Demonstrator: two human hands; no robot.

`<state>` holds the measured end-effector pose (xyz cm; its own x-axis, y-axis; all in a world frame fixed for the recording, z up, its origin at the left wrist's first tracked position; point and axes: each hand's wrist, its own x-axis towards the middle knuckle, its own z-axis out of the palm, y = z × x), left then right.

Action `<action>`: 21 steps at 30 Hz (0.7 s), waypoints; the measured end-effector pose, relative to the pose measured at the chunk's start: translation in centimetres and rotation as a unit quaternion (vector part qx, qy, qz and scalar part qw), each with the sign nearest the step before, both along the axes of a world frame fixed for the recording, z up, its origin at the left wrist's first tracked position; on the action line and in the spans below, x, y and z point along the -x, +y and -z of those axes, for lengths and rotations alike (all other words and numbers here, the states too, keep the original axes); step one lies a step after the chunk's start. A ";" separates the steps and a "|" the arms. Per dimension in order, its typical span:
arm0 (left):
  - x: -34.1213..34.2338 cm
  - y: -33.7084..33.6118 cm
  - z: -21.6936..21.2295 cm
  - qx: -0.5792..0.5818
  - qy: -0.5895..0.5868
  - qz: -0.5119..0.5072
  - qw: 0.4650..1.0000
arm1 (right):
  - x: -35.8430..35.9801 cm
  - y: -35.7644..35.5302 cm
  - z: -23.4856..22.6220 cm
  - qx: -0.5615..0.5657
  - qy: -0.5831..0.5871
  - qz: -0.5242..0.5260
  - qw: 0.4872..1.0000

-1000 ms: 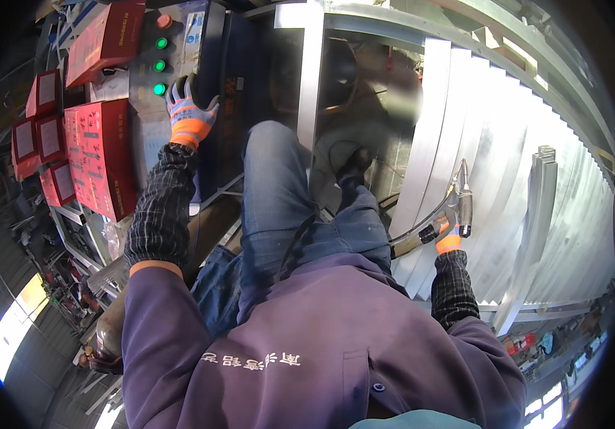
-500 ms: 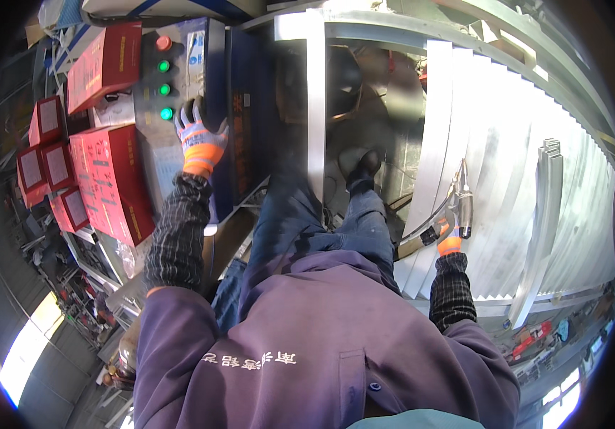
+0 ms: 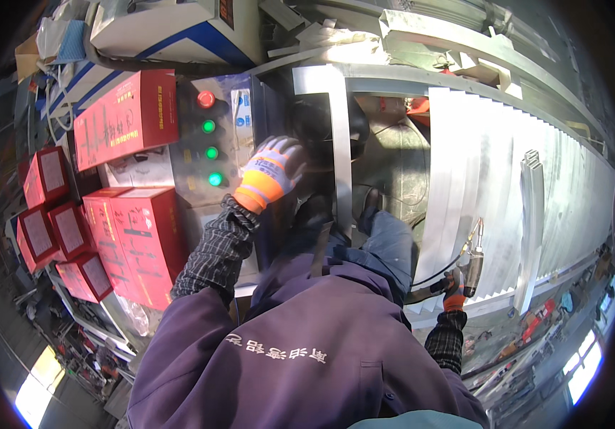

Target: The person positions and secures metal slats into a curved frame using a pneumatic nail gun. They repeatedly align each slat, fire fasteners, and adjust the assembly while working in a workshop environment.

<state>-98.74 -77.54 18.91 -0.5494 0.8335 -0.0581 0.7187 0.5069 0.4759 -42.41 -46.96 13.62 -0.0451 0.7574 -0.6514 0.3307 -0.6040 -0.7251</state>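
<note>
Up by the control panel (image 3: 211,154), the left hand (image 3: 273,170), in a grey glove with an orange cuff, rests against the machine's dark face just right of the column of buttons; its fingers (image 3: 289,151) lie spread and released, grasping nothing. The column runs from a red button (image 3: 206,99) down to three green buttons (image 3: 211,153) below it, all just left of that hand. Red boxes (image 3: 132,114) are stacked further left of the panel. Well to the right of the panel, low beside the pale ribbed metal sheets (image 3: 486,179), the right hand (image 3: 455,286) has its fingers clenched around the grip of an air blow gun (image 3: 470,261), whose thin nozzle points up over the sheets and whose dark hose trails back toward the person's purple jacket (image 3: 300,357).
</note>
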 end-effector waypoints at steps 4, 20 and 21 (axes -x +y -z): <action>-0.2 -0.7 2.1 0.096 -0.017 0.025 0.995 | 1.2 -1.9 -6.8 -0.059 0.010 -0.001 0.998; -0.6 -0.3 2.6 0.133 -0.079 -0.035 0.987 | 1.0 -2.4 -16.2 -0.135 -0.166 -0.004 0.977; -0.5 -0.2 2.6 0.139 -0.076 -0.030 0.987 | 1.4 -2.5 -16.7 -0.120 -0.121 -0.019 0.985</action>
<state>-98.20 -77.75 16.31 -0.5640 0.7402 -0.3661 0.6150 0.6723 0.4120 -43.85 -49.41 30.33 0.0587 0.8913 -0.4495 0.5307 -0.4092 -0.7422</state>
